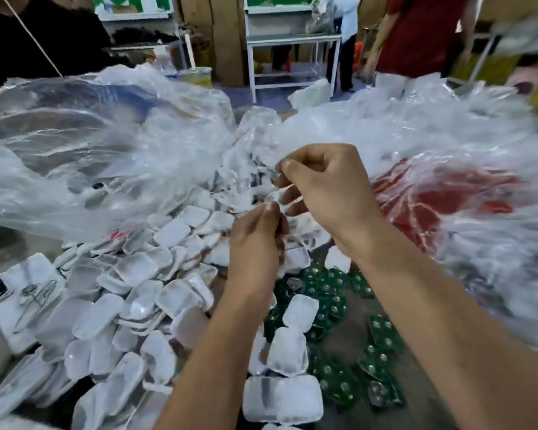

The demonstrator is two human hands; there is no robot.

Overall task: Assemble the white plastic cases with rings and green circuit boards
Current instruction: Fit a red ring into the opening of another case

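At 9 o'clock a large clear plastic bag (84, 144) billows over the desk (22, 243), its contents blurred. Below it, at 8 o'clock, a white phone (11, 301) lies on its face near the desk's left edge, camera lenses up, with dark line markings on its back. From 7 o'clock toward the centre spreads a heap of white plastic cases (131, 299), rounded rectangular shells overlapping one another; several more lie singly at 6 o'clock, on top of the boards.

At the centre the left hand (257, 240) is raised above the heap, fingers curled and thumb pressed to the fingertips, pinching something small and pale; motion blur hides what it is. Just above and right of it, at 12 to 1 o'clock from the left hand, the right hand (330, 187) is likewise curled, thumb and forefinger nipping a small pale piece, possibly film or a ring; which cannot be told. The two sets of fingertips nearly meet.

Under the forearms, at 5 to 6 o'clock, green circuit boards (330, 308) with round metallic pads are scattered on the desk, some overlapped by white cases.

At 3 o'clock a second clear plastic bag (466, 169) lies crumpled over something red (432, 206), strongly blurred. At 12 o'clock, beyond the desk, stands a white metal-framed bench (292, 41); a person in a red garment (416, 35) stands at 1 o'clock.
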